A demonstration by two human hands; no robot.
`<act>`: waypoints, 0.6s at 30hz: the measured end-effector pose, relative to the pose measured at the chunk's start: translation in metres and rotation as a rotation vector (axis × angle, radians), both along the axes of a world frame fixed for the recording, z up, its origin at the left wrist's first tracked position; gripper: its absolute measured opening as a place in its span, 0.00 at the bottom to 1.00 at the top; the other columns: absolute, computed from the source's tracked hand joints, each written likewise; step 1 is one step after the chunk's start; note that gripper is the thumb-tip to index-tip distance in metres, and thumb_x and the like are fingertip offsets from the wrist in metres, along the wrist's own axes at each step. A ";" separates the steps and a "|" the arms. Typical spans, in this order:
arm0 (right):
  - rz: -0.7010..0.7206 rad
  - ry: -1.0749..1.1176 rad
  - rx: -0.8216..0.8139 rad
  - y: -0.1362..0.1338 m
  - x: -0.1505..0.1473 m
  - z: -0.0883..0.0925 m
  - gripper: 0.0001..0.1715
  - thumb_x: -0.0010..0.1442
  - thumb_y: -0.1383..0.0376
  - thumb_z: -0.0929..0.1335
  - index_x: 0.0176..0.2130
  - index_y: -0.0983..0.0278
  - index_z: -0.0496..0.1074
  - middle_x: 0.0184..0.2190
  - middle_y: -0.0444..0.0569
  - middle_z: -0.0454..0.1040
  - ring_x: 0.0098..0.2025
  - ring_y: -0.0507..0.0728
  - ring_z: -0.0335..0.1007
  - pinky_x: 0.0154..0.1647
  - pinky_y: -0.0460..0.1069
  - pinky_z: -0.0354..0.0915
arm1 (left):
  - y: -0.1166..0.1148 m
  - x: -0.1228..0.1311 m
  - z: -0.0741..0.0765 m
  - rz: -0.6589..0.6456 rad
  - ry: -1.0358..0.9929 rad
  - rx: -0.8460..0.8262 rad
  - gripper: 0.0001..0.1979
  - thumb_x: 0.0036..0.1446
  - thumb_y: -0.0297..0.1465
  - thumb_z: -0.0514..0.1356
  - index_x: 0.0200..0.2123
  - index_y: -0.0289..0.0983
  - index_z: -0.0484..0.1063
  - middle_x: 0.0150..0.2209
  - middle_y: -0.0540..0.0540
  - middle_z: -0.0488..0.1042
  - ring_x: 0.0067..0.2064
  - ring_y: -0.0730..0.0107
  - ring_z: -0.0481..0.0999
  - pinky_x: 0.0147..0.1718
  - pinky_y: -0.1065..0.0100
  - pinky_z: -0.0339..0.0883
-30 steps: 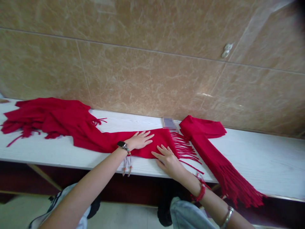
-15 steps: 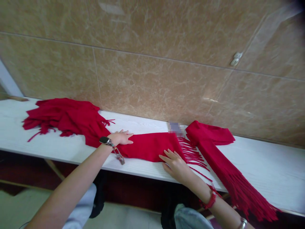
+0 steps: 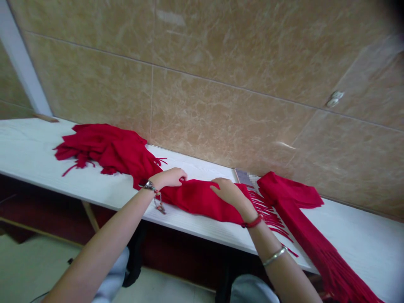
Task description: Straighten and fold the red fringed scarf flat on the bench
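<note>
A red fringed scarf [image 3: 202,204] lies flattened along the middle of the white bench top. At its far edge, the bent fingers of my left hand [image 3: 170,176] close on the cloth. Further right, my right hand [image 3: 230,193] is also at the far edge, its fingers curled down on the fabric with the thumb close by; the fingertips are partly hidden. The scarf's fringe [image 3: 268,214] fans out beyond my right wrist. To the left, the cloth runs up to a crumpled red heap [image 3: 107,147].
Another red scarf [image 3: 290,191] lies folded at the right, its fringed end hanging over the front edge. A small grey item [image 3: 243,176] rests against the tiled wall [image 3: 221,113]. The white bench top [image 3: 356,227] is narrow, with a dark shelf space below.
Both hands have moved from lying flat on the scarf to its far edge, and their fingers have curled. The view has shifted slightly.
</note>
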State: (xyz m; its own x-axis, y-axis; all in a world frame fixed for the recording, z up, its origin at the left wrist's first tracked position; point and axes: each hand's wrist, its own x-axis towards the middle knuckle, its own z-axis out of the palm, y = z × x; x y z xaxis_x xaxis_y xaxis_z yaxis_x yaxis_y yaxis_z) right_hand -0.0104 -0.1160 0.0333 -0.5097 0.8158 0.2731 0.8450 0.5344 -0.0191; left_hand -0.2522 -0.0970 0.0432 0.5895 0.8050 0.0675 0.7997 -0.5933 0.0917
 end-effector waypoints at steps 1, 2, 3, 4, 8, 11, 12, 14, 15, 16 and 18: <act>-0.030 0.012 -0.007 0.009 -0.007 0.000 0.16 0.60 0.66 0.61 0.45 0.67 0.71 0.42 0.56 0.74 0.45 0.58 0.70 0.46 0.50 0.64 | -0.002 0.002 0.002 -0.034 -0.008 -0.042 0.12 0.48 0.24 0.54 0.36 0.36 0.75 0.36 0.46 0.76 0.36 0.69 0.73 0.36 0.75 0.62; -0.049 0.011 -0.023 0.016 -0.013 -0.002 0.17 0.60 0.67 0.60 0.47 0.68 0.70 0.44 0.57 0.73 0.47 0.58 0.69 0.47 0.50 0.64 | -0.004 0.003 0.003 -0.057 -0.012 -0.093 0.13 0.49 0.25 0.54 0.36 0.37 0.75 0.36 0.47 0.77 0.36 0.70 0.73 0.36 0.75 0.62; -0.063 0.002 -0.043 0.022 -0.018 -0.006 0.18 0.59 0.67 0.61 0.48 0.68 0.69 0.45 0.58 0.72 0.48 0.58 0.68 0.48 0.50 0.63 | -0.006 0.004 0.003 -0.066 -0.011 -0.145 0.13 0.50 0.25 0.54 0.36 0.38 0.75 0.36 0.48 0.77 0.36 0.71 0.73 0.35 0.75 0.62; -0.066 -0.010 -0.061 0.026 -0.022 -0.011 0.19 0.59 0.68 0.61 0.49 0.69 0.68 0.46 0.59 0.72 0.49 0.58 0.67 0.48 0.50 0.63 | -0.008 0.005 0.002 -0.062 -0.009 -0.185 0.13 0.50 0.24 0.53 0.37 0.39 0.75 0.37 0.48 0.77 0.36 0.71 0.74 0.35 0.75 0.62; -0.057 -0.038 -0.106 0.029 -0.028 -0.031 0.21 0.55 0.69 0.63 0.49 0.70 0.67 0.48 0.59 0.71 0.51 0.59 0.65 0.50 0.51 0.61 | -0.008 0.008 -0.007 0.055 -0.015 -0.155 0.16 0.51 0.22 0.52 0.40 0.41 0.74 0.38 0.48 0.76 0.38 0.71 0.73 0.36 0.74 0.62; -0.050 -0.049 -0.121 0.028 -0.028 -0.037 0.21 0.55 0.70 0.62 0.50 0.70 0.66 0.48 0.59 0.70 0.51 0.58 0.65 0.50 0.51 0.61 | -0.001 0.012 -0.015 0.143 -0.018 -0.125 0.12 0.49 0.27 0.58 0.40 0.38 0.73 0.36 0.46 0.76 0.36 0.68 0.73 0.34 0.73 0.63; -0.048 -0.055 -0.123 0.028 -0.027 -0.038 0.22 0.56 0.70 0.62 0.51 0.70 0.66 0.49 0.59 0.69 0.52 0.58 0.64 0.51 0.51 0.60 | 0.002 0.014 -0.017 0.159 -0.016 -0.131 0.11 0.48 0.28 0.59 0.38 0.37 0.73 0.35 0.46 0.76 0.35 0.68 0.73 0.32 0.73 0.63; -0.055 -0.066 -0.124 0.026 -0.027 -0.039 0.24 0.56 0.70 0.61 0.53 0.72 0.63 0.51 0.62 0.67 0.54 0.60 0.61 0.53 0.52 0.59 | 0.008 0.019 -0.018 0.177 -0.010 -0.150 0.09 0.48 0.29 0.59 0.35 0.36 0.74 0.33 0.45 0.76 0.34 0.68 0.73 0.30 0.73 0.63; -0.069 -0.068 -0.122 0.024 -0.028 -0.041 0.26 0.56 0.70 0.61 0.55 0.74 0.61 0.53 0.63 0.65 0.56 0.61 0.58 0.53 0.54 0.58 | 0.010 0.021 -0.018 0.185 -0.006 -0.162 0.08 0.48 0.28 0.59 0.34 0.36 0.74 0.32 0.45 0.76 0.33 0.68 0.74 0.29 0.73 0.62; -0.087 -0.064 -0.120 0.022 -0.029 -0.043 0.28 0.56 0.70 0.60 0.56 0.74 0.58 0.55 0.64 0.62 0.58 0.62 0.55 0.54 0.55 0.58 | 0.011 0.023 -0.017 0.189 -0.001 -0.176 0.07 0.48 0.27 0.58 0.32 0.36 0.74 0.31 0.46 0.76 0.32 0.68 0.74 0.28 0.74 0.62; -0.135 -0.044 -0.110 0.017 -0.033 -0.048 0.31 0.57 0.70 0.59 0.60 0.73 0.53 0.60 0.63 0.54 0.62 0.65 0.46 0.54 0.59 0.58 | 0.013 0.027 -0.014 0.194 0.010 -0.199 0.07 0.47 0.25 0.57 0.30 0.36 0.74 0.30 0.46 0.77 0.31 0.69 0.74 0.28 0.74 0.62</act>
